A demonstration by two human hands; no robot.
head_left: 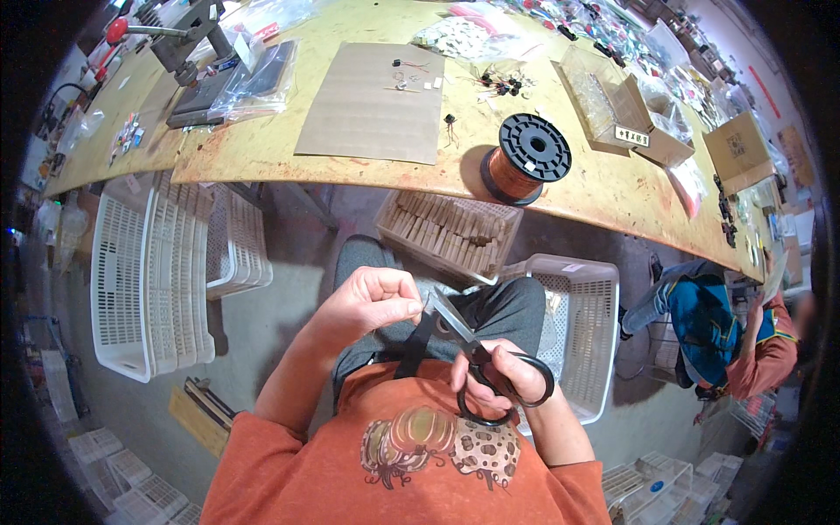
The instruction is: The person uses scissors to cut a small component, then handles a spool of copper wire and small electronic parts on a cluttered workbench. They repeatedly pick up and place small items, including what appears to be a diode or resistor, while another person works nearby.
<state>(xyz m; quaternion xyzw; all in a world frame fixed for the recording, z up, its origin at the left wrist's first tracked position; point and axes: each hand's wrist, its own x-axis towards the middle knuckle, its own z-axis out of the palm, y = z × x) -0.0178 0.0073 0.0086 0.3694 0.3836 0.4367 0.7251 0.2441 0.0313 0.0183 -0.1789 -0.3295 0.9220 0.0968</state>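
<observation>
My right hand (500,378) is wrapped round the black handles of a pair of scissors (468,343). The blades point up and to the left, slightly parted, above my lap. Close to their tips, my left hand (376,302) is closed in a pinch with thumb and forefinger together. Something tiny and pale shows between those fingertips and the blades, too small to name. On the table beyond my lap, a spool of copper-coloured wire (510,179) with black flanges stands near the front edge. A cardboard sheet (367,109) left of it bears a few small wired parts.
Under the table edge is a crate (385,214) of stacked strips, with a white basket (604,332) to its right. Stacked white baskets (131,289) stand at left. A lever press (188,48) is at the back left. A co-worker (709,324) sits at right.
</observation>
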